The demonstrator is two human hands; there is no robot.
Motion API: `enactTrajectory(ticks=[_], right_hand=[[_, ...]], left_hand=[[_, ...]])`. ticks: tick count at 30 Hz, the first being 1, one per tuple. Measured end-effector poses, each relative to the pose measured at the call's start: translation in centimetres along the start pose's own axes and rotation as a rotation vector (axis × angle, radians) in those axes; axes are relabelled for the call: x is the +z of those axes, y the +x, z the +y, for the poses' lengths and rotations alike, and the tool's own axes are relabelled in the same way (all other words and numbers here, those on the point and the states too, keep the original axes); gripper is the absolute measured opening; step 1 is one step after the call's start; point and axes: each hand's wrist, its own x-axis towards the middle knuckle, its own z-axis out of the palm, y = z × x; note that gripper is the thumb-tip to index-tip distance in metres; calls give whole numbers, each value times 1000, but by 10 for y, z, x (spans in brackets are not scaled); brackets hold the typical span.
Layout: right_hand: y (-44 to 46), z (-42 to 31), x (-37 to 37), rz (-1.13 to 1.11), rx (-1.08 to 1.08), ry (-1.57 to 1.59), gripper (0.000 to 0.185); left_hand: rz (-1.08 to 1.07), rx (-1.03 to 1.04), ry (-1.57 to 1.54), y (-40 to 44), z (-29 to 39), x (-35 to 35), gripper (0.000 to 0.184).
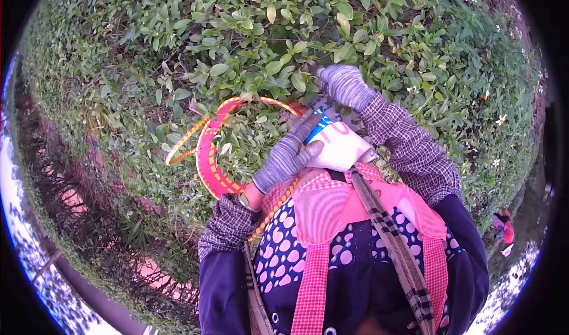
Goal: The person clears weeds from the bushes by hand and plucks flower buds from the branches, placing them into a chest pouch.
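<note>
My left hand (287, 155), in a grey knit glove, lies with fingers stretched and thumb apart against the side of a white bag (335, 148) with blue and red print. The bag sits at my front, its mouth turned toward the bush. My right hand (348, 87), gloved alike, is above the bag at the edge of the leaves, its fingers curled closed. What those fingers hold, if anything, is hidden. Beside my left hand is a pink and yellow woven basket (205, 151) with many loose green leaves (252, 138) inside.
Dense leafy bushes (237, 38) spread ahead and to both sides. A yellow and orange basket handle (188, 138) sticks out at the left. A checked strap (391, 234) hangs down my front. At the far right edge is a red and dark shape (505, 228), too small to make out.
</note>
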Motion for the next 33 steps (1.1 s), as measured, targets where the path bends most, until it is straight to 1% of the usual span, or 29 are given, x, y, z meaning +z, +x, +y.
enactTrajectory(ticks=[1, 2, 4, 5, 6, 8, 10, 11, 12, 14, 15, 16, 18, 20, 22, 24, 25, 26, 28, 29, 30, 32, 33], right_hand=[[-5, -3, -3, 9, -7, 100, 19], [-10, -9, -6, 9, -9, 100, 19], [-21, -26, -15, 194, -77, 338, 20], [-23, -34, -25, 259, -87, 433, 20], [-21, -39, -33, 260, -86, 434, 20], [-15, -55, -44, 350, -195, 492, 24], [-18, -77, -50, 154, -441, 366, 31], [-20, -84, -44, 157, -451, 314, 34], [-25, -87, -36, 157, -453, 261, 36], [-40, -78, -35, 264, -341, 379, 37], [-47, -63, -29, 375, -290, 496, 32], [-60, -48, -27, 383, -253, 480, 32], [-88, -12, -29, 519, 83, 516, 24], [-120, 25, -17, 599, 355, 388, 21], [-155, 64, 3, 587, 640, 295, 22], [-173, 86, 3, 724, 770, 244, 25], [-176, 95, -2, 731, 840, 387, 32], [-172, 104, -2, 821, 822, 260, 38], [-159, 111, -11, 647, 659, -2, 39], [-153, 110, -13, 579, 592, 51, 37], [-148, 115, -6, 641, 455, 30, 33], [-139, 124, 5, 798, 409, 182, 27], [-141, 127, 8, 804, 417, 179, 27]], left_hand=[[0, 9, -141, -5, -11, -10, 55], [-3, 18, -282, -12, -20, -21, 51], [134, -220, -451, -27, -33, -49, 37], [262, -260, -412, -36, -57, -57, 35], [389, -296, -371, -44, -90, -64, 34], [593, -402, -147, -62, -129, -81, 30], [816, -353, -539, -71, -149, -90, 32], [837, -401, -548, -73, -159, -99, 31], [849, -451, -556, -74, -166, -104, 30], [856, -415, -534, -72, -159, -100, 30], [844, -414, -514, -71, -164, -99, 30], [838, -418, -488, -72, -169, -98, 30], [806, -359, -462, -67, -165, -88, 33], [786, -318, -403, -65, -171, -86, 35], [750, -293, -418, -59, -166, -86, 35], [725, -288, -361, -50, -144, -81, 33], [687, -300, -331, -46, -139, -81, 31], [676, -291, -328, -42, -130, -79, 31], [595, -309, -163, -36, -111, -77, 30], [544, -299, -83, -35, -112, -79, 30], [538, -292, -75, -33, -111, -79, 30], [553, -230, -13, -29, -99, -72, 29], [554, -211, 18, -28, -90, -70, 28]])
